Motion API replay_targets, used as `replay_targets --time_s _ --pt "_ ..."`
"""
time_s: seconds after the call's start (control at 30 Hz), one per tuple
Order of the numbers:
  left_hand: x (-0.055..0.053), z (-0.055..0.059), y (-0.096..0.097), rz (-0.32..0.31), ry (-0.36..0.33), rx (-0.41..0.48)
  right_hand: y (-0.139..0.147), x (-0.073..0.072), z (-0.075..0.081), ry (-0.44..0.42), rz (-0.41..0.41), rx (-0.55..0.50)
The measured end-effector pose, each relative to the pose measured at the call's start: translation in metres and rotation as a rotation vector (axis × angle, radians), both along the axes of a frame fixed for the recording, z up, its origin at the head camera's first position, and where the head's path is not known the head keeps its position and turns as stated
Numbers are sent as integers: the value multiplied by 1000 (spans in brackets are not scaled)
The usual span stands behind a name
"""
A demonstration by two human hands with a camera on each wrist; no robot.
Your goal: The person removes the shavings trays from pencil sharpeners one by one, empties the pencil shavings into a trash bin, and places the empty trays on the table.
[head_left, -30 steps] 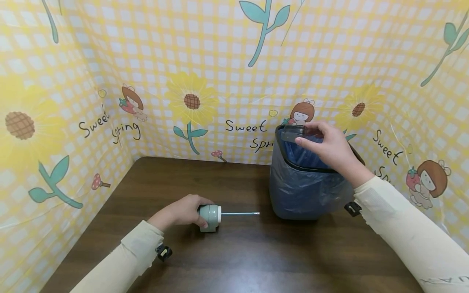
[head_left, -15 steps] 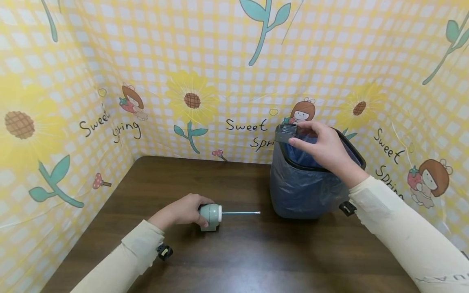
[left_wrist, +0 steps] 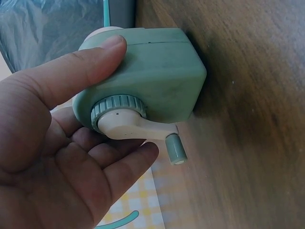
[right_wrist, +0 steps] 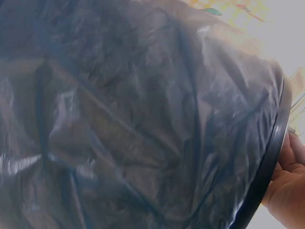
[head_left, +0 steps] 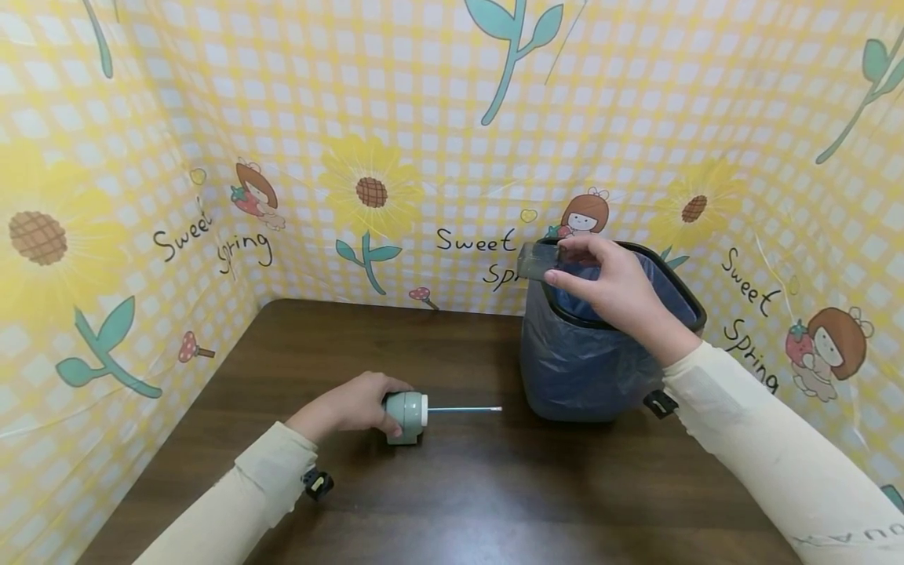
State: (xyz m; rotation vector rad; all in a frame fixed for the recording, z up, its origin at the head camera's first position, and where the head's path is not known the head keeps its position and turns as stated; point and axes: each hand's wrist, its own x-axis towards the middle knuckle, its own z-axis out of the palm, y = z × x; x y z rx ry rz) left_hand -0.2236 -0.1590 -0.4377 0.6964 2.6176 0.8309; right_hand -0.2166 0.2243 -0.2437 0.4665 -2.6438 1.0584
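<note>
My left hand (head_left: pixel 356 402) grips a green hand-crank pencil sharpener (head_left: pixel 405 420) lying on the table. A blue pencil (head_left: pixel 462 409) sticks out of its white front, pointing right. In the left wrist view my thumb presses the green body, and the crank handle (left_wrist: pixel 143 126) faces the palm. My right hand (head_left: pixel 621 282) pinches a clear dark shavings drawer (head_left: pixel 537 261) between thumb and fingers, over the left rim of a bin (head_left: pixel 600 377) lined with a bluish bag. The right wrist view shows mostly that bag (right_wrist: pixel 143 119), with part of the hand behind the black rim.
The bin stands at the back right of the brown wooden table (head_left: pixel 339 337), right of the pencil's tip. A yellow checked cloth (head_left: pixel 438 94) with sunflowers hangs behind and along both sides.
My right hand has moved left across the bin's opening with the drawer, which has turned and now overlaps the left rim. My left hand and the sharpener stay put.
</note>
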Motion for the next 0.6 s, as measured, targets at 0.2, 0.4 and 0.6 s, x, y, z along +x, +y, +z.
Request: replay_targets --time_s 0.2,0.4,0.6 --pt "0 1 1 5 1 -5 -7 4 -3 -11 4 7" --pt "2 2 1 16 -8 -13 -12 6 -4 -6 18 -4" --pt "1 3 2 15 -13 -12 -16 7 -4 -4 33 -8"
